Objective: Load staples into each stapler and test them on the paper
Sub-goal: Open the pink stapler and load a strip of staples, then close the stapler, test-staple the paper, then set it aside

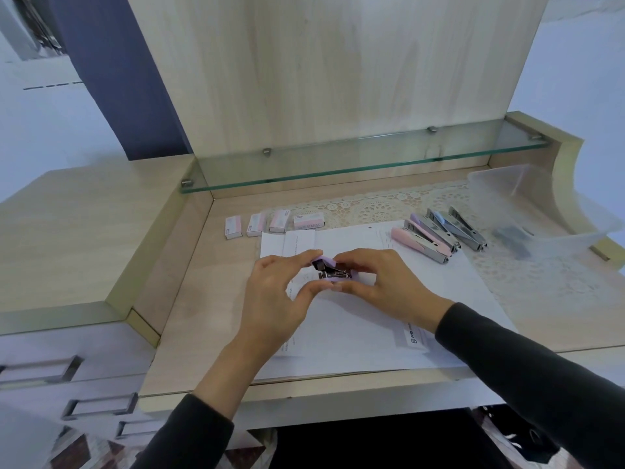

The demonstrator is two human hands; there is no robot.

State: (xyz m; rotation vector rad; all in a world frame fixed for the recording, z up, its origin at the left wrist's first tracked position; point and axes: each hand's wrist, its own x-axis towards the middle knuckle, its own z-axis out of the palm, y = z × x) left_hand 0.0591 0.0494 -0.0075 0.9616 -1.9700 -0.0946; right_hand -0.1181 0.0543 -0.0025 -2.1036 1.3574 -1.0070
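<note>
A small lilac stapler (333,269) sits between both hands above the white paper sheets (372,319), its top hinged up so the metal staple channel shows. My left hand (274,292) pinches its left end with forefinger on top and thumb below. My right hand (375,275) grips its right end. Several more staplers (439,236), pink, lilac and blue-grey, lie side by side at the paper's far right corner. Several pink-and-white staple boxes (274,222) stand in a row just beyond the paper.
A clear plastic tub (527,198) holding a dark item rests at the right on a lace mat (378,206). A glass shelf (338,164) overhangs the back of the desk. Raised cabinet top and drawers lie to the left.
</note>
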